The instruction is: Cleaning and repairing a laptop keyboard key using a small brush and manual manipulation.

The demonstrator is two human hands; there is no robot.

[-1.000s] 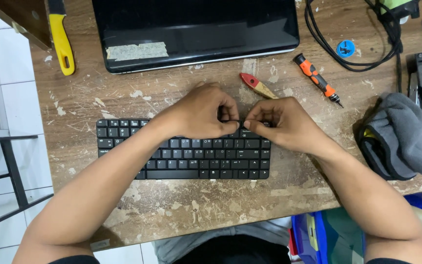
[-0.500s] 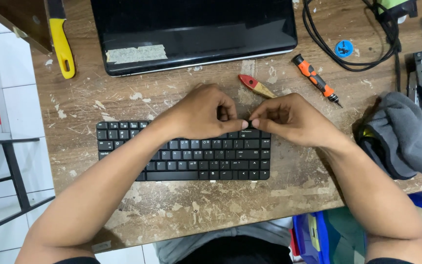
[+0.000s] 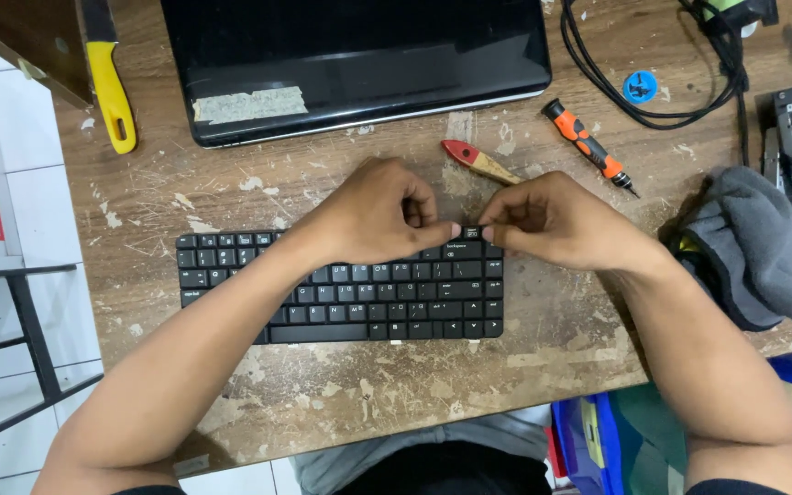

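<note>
Nearest, a flat black detached laptop keyboard (image 3: pixel 341 298) lies on the scarred wooden surface (image 3: pixel 469 376). Left hand (image 3: pixel 368 215) and right hand (image 3: pixel 552 220) meet over its far right corner, fingertips pinching a small black keycap (image 3: pixel 471 233). Beyond lies a red-handled brush (image 3: pixel 478 161).

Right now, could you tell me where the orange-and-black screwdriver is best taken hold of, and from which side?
Grip the screwdriver by its thick orange-and-black handle, coming from above. It lies flat and slanted on the wooden table, handle toward the black cable, thin tip toward the grey cloth. The handle lies clear of other things, so fingers probably fit either side.
</note>
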